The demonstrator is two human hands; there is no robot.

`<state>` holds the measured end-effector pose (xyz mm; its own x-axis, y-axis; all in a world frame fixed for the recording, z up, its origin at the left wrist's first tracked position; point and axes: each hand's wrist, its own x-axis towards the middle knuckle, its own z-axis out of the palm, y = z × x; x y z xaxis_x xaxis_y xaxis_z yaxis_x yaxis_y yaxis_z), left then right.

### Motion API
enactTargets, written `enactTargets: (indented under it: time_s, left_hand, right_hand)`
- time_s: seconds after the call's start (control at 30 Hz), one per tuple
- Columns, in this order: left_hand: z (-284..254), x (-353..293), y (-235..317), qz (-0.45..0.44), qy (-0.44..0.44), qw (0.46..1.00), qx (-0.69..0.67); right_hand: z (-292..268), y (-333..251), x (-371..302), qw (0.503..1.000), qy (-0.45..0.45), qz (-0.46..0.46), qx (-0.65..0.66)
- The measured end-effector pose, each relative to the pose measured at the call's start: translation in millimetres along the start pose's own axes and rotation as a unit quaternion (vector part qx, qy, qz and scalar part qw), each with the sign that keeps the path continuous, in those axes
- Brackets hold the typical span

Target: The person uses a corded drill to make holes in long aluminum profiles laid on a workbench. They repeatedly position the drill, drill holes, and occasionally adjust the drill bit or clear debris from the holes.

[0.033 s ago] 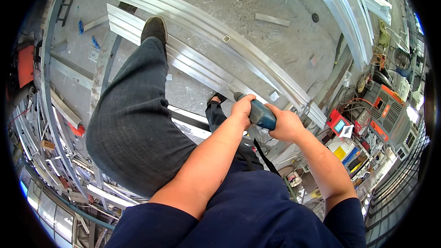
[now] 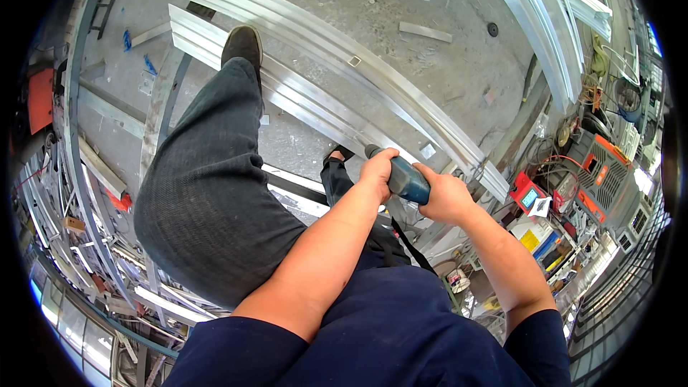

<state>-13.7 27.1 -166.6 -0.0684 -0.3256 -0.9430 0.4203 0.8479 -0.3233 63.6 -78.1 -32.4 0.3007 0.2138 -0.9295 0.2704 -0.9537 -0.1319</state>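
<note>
My two hands on a tool
In the middle, my left hand (image 2: 378, 170) and right hand (image 2: 446, 198) both grip the blue tool (image 2: 403, 177) tight, above the metal rails (image 2: 322, 72).

Single head-worn fisheye view, looking steeply down from above, close over the person's own forearms, concrete floor (image 2: 459, 72) far below, edges bent

The blue-bodied power tool (image 2: 403, 179) sits between both hands — left hand (image 2: 378, 170) at its nine o'clock, right hand (image 2: 446, 199) at four. Long silvery aluminium rails (image 2: 322, 50) lie on the concrete floor (image 2: 401, 0) at twelve o'clock, under the dark shoe (image 2: 242, 44).
</note>
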Motion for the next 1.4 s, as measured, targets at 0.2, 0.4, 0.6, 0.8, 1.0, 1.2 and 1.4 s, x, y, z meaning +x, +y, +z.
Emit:
enactTargets:
  time_s: [0.2, 0.4, 0.6, 0.8, 1.0, 1.2, 1.4]
  left_hand:
    - [-4, 7, -1, -0.005, -0.029, 1.000, -0.008]
    - [-3, 5, -1, -0.007, -0.040, 0.999, -0.014]
    - [-1, 2, 2, -0.011, -0.037, 0.999, -0.023]
    - [-3, 2, 5, -0.014, -0.026, 0.999, -0.020]
    - [-4, -29, 15, 0.027, -0.014, 0.999, 0.029]
    - [-13, -8, -19, 0.043, 0.003, 0.998, 0.049]
    - [-10, -30, -57, 0.075, -0.020, 0.977, 0.200]
  right_hand:
    - [-3, -2, 0, 1.000, 0.003, -0.012, -0.022]
    - [-4, 4, 4, 0.999, 0.008, -0.031, -0.029]
    - [-7, 4, 8, 0.999, -0.006, -0.033, -0.026]
    - [-5, 2, 8, 0.999, -0.004, -0.042, -0.020]
    - [9, -11, 10, 1.000, -0.025, 0.001, -0.009]
    - [23, 5, -22, 0.997, -0.018, 0.010, 0.070]
    - [70, 23, -78, 0.982, 0.044, 0.054, 0.175]
